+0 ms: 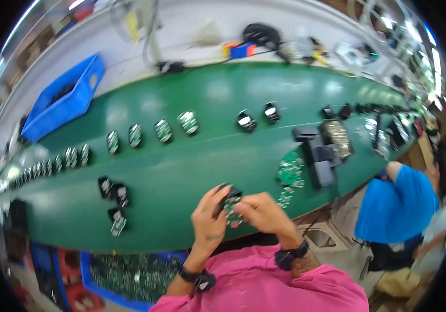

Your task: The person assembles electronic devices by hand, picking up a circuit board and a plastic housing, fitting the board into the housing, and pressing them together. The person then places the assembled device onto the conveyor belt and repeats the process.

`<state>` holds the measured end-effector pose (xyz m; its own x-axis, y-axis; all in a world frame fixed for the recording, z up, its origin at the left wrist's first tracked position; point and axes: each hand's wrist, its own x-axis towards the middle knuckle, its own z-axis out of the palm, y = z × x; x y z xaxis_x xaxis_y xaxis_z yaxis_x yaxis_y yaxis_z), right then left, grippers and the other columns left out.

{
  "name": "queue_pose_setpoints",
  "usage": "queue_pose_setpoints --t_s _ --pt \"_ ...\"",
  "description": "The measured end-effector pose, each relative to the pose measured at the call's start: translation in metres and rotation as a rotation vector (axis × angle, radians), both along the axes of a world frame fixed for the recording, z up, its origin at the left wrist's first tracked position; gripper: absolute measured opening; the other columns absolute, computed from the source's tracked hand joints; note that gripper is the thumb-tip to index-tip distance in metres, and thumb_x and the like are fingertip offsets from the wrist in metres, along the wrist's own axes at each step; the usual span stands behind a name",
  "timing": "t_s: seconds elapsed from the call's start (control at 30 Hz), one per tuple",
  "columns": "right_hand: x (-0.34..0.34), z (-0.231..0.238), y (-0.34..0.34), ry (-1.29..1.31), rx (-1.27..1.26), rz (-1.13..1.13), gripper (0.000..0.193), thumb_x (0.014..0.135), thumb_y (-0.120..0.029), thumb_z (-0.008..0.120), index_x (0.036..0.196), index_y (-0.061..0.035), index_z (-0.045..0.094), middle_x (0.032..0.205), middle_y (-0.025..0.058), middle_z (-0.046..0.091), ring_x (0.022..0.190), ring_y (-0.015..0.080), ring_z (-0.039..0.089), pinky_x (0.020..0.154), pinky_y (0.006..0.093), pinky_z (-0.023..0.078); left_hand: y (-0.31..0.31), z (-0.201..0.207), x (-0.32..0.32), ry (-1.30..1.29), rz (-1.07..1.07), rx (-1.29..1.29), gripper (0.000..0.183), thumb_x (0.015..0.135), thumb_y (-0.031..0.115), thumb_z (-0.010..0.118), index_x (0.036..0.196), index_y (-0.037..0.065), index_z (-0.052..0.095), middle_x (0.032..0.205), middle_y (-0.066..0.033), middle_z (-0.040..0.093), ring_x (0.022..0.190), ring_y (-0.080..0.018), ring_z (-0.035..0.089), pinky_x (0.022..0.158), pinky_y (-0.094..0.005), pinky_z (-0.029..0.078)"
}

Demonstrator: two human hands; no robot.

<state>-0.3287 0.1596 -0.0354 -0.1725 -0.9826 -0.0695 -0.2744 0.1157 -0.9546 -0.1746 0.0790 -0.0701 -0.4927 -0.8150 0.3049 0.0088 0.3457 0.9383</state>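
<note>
Green and glossy, the counter (181,171) stretches ahead of a person in a pink shirt (254,283), whose 2 hands meet above its near edge. Between them is a small black casing (231,191) with a green circuit board (231,204); blur hides whether the board sits inside the casing or only against it. The left hand (208,221) has its fingers closed around the casing's left side, apparently to steady it. The right hand (267,216) has thumb and fingers pinched on the board from the right, a grip that seems suited to small parts. Both hands are held close to the body, probably for control and a good view.

To the left, 3 dark casings (122,195) lie in a loose cluster, perhaps grouped for easy reach. Loose green boards (289,169) are heaped nearest the right hand, beside black blocks (316,156). Farther back, 4 board units (163,130) stand apart in a row, likely so each can be lifted singly, and 2 black units (246,121) continue that line. Below the near edge, a blue bin (86,275) holds many boards in bulk.
</note>
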Motion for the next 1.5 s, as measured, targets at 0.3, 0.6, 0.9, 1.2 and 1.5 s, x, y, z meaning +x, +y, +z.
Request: queue_pose_setpoints --t_s 0.3,0.6,0.9,1.2,1.5 --pt "0.000 -0.005 -0.038 0.194 -0.171 -0.184 0.024 0.095 -0.017 0.065 0.080 0.0029 0.064 0.065 0.0131 0.057 0.054 0.0273 0.051 0.052 0.0374 0.039 -0.020 0.002 -0.011 -0.040 0.044 0.044 0.049 0.087 -0.013 0.053 0.133 0.001 0.059 0.118 -0.0147 0.067 0.095 -0.0130 0.067 0.076 -0.0254 0.056" --pt "0.007 -0.015 -0.058 0.264 -0.129 -0.205 0.024 0.092 -0.016 0.068 0.077 0.0026 0.063 0.063 0.0120 0.056 0.053 0.0258 0.051 0.051 0.0368 0.039 -0.041 -0.004 0.011 0.026 -0.120 0.452 0.051 0.090 -0.011 0.052 0.139 0.002 0.053 0.123 -0.0124 0.063 0.086 -0.0103 0.067 0.074 -0.0247 0.055" --pt "0.012 -0.024 -0.072 0.377 -0.202 -0.188 0.022 0.092 -0.014 0.069 0.076 -0.0006 0.063 0.066 0.0128 0.058 0.055 0.0288 0.056 0.051 0.0390 0.042 -0.047 -0.009 0.001 0.118 -0.039 0.609 0.045 0.096 -0.003 0.052 0.141 0.002 0.049 0.126 -0.0158 0.060 0.082 -0.0137 0.070 0.068 -0.0240 0.059" --pt "0.009 -0.034 -0.079 0.040 -0.011 -0.248 0.021 0.096 -0.016 0.063 0.110 -0.0005 0.062 0.077 0.0132 0.066 0.066 0.0270 0.066 0.059 0.0365 0.050 -0.046 -0.008 -0.009 0.079 0.000 0.669 0.039 0.099 0.004 0.050 0.138 0.002 0.048 0.117 -0.0159 0.065 0.068 -0.0144 0.070 0.054 -0.0219 0.055" --pt "0.016 -0.035 -0.076 0.127 -0.196 -0.175 0.034 0.099 -0.010 0.054 0.133 -0.0016 0.053 0.098 0.0129 0.062 0.079 0.0169 0.060 0.070 0.0318 0.051 -0.045 -0.013 -0.019 0.080 0.101 0.446 0.028 0.101 0.008 0.052 0.128 0.002 0.055 0.099 -0.0114 0.069 0.062 -0.0095 0.065 0.051 -0.0230 0.052"
